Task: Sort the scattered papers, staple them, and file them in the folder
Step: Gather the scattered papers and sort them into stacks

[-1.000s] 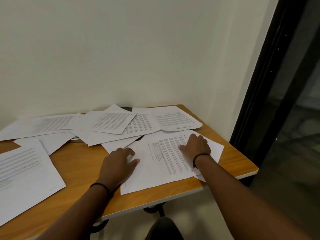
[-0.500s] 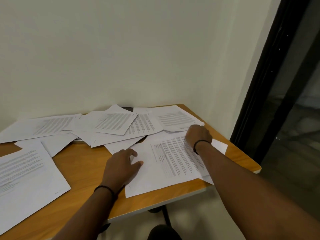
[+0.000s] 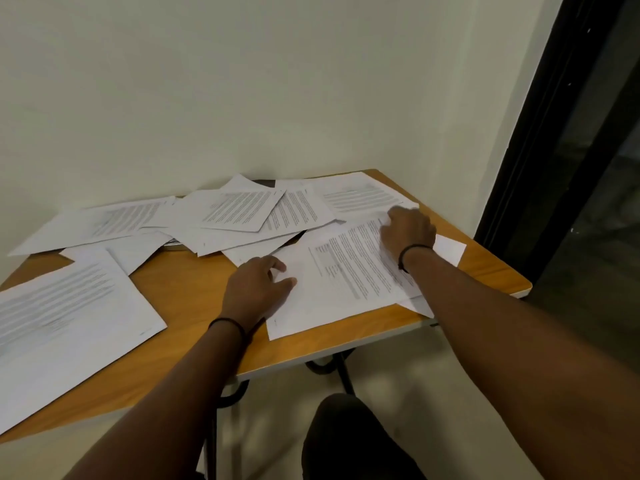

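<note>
Printed white sheets lie scattered over a wooden table (image 3: pixel 187 289). A front sheet of text (image 3: pixel 339 282) rests near the table's front right edge. My left hand (image 3: pixel 254 289) lies flat on its left margin, fingers apart. Further back, my right hand (image 3: pixel 408 230) has its fingers curled at the top edge of that sheet, beside the far right sheet (image 3: pixel 360 195); whether it pinches paper is hidden. A heap of overlapping sheets (image 3: pixel 239 209) fills the back. A dark edge, perhaps the folder (image 3: pixel 265 183), peeks out behind the heap. No stapler is visible.
A large sheet (image 3: pixel 65 313) lies at the front left, overhanging towards me. The wall runs close behind the table. A dark door frame (image 3: pixel 540 168) stands to the right. Below the front edge are black table legs (image 3: pixel 343 368) and a dark knee (image 3: pixel 346 438).
My right hand has slid away from me, from the middle of the front sheet to its top edge. The left hand has stayed on the sheet's left margin.
</note>
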`<state>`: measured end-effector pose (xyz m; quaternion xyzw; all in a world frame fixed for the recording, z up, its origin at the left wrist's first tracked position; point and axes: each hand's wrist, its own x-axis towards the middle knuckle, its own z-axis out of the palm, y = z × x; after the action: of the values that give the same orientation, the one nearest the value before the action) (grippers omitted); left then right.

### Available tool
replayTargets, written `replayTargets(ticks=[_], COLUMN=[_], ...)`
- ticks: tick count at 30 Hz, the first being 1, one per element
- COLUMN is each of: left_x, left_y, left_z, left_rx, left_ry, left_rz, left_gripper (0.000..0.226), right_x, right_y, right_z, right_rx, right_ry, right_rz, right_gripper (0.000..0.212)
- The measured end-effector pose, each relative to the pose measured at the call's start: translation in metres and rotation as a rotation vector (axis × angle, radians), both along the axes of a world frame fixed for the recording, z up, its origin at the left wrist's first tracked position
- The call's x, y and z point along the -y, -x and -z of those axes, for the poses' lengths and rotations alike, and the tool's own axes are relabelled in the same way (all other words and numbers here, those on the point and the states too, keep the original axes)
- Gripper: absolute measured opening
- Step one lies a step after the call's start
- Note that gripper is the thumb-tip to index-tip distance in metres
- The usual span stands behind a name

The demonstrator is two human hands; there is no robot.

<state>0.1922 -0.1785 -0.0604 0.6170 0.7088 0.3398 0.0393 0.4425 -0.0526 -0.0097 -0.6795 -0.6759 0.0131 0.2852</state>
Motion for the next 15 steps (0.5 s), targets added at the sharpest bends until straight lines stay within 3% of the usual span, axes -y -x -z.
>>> replayTargets(ticks=[5,8,11,13,15], left_x=[0.01,0.013,0.007,0.003,0.004], left_y=[0.006,0.005,0.003,0.004,0.008], left_z=[-0.004,-0.042,-0.104,-0.133,-0.146], left_rx=[0.074,0.103,0.156,0.272,0.364], left_ry=[-0.161,-0.322,-0.313,-0.217,-0.088], left_rz=[-0.027,0.034,0.156,0.23,0.293], left_gripper=[0.038,0.075,0.104,0.102,0.08], right_x=[0.018,0.032,0.048,0.06,0.069], right_y=[0.029,0.041,0.054,0.065,0.077], right_z=[-0.032,-0.067,-0.107,-0.129,-0.143], right_rx=[-0.013,-0.034,-0.039,-0.077,-0.13], right_ry=[-0.387,-0.62,-0.817,-0.848,-0.851], right_rz=[-0.114,-0.331,-0.596,-0.743,-0.845], right_gripper=[0.018,0.019,0.017,0.014,0.014])
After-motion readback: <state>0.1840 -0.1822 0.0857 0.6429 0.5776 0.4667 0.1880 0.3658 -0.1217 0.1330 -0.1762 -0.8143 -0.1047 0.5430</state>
